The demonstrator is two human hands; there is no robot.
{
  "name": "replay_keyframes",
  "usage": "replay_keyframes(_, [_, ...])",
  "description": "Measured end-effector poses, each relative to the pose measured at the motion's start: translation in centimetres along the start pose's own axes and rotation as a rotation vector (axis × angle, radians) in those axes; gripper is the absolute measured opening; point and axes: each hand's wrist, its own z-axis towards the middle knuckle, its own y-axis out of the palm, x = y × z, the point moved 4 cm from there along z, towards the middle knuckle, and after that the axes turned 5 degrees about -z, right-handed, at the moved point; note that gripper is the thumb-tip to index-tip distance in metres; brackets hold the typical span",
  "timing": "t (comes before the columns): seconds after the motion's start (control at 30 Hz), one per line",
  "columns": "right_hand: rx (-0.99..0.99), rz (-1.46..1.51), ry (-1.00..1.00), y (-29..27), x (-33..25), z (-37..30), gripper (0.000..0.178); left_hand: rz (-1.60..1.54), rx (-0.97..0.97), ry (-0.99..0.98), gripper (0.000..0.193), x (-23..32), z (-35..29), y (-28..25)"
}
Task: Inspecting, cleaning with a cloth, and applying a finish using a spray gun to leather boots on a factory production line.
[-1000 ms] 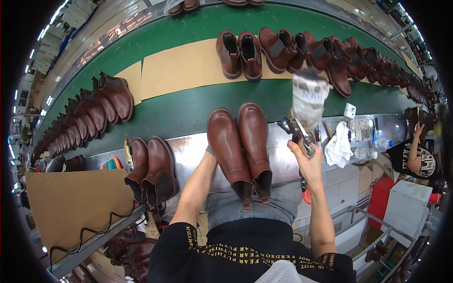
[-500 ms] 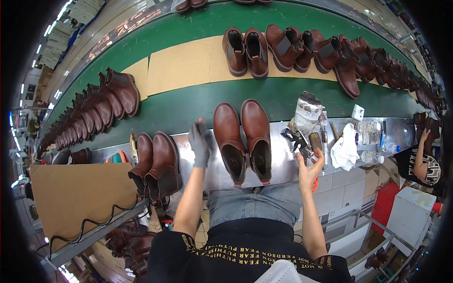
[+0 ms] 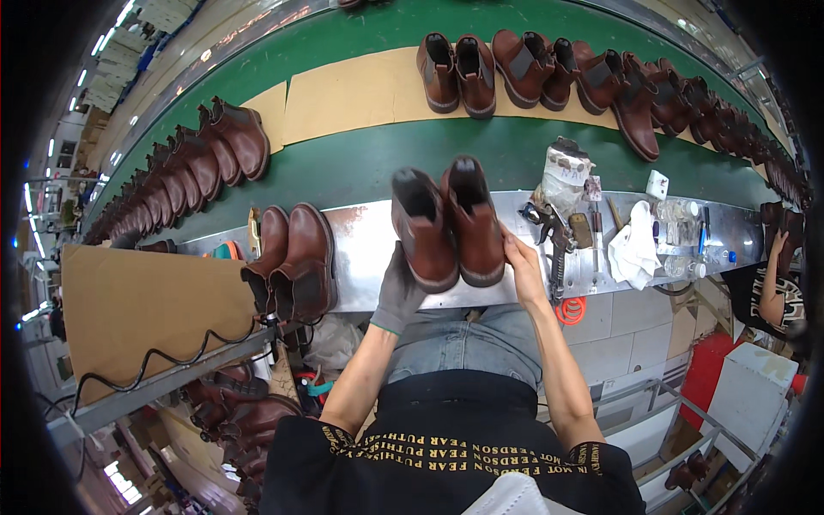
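Steel-topped table (image 3: 356,245): fingers of gloved left hand (image 3: 401,290) and bare right hand (image 3: 526,273) grip paired brown Chelsea boots (image 3: 479,245), even pressure advisable.

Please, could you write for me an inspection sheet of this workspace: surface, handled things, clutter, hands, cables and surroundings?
Surface: shiny metal ledge beside a green table.
Handled things: pair of brown boots, held from both sides.
Clutter: spray gun, white cloth, plastic bottles at right.
Hands: left hand, grey-gloved, at the pair's left side; bare right hand at its right.
Cables: black cord across the cardboard; orange coil near the ledge's edge.
Surroundings: rows of boots on the table; another person at far right.
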Motion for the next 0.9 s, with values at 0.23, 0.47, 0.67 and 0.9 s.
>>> replay_keyframes(0.23, [-0.001, 0.033, -0.067, 1.1, -3.4, 0.7, 0.066, -0.154, -0.099, -0.078, 0.064, 1.3, -0.4, 6.5])
replay_keyframes(0.47, [0.019, -0.096, -0.075, 1.4, -5.8, 1.8, 0.053, -0.076, -0.089, -0.054, 0.066, 1.4, 0.1, 7.7])
replay_keyframes(0.67, [0.041, -0.119, -0.062, 1.2, -5.4, 2.1, 0.057, -0.389, -0.327, -0.084, 0.067, 0.8, 0.0, 11.4])
replay_keyframes(0.9, [0.076, -0.211, -0.047, 0.3, -5.9, 2.2, 0.052, -0.588, -0.372, -0.073, 0.071, 0.9, -0.7, 12.8])
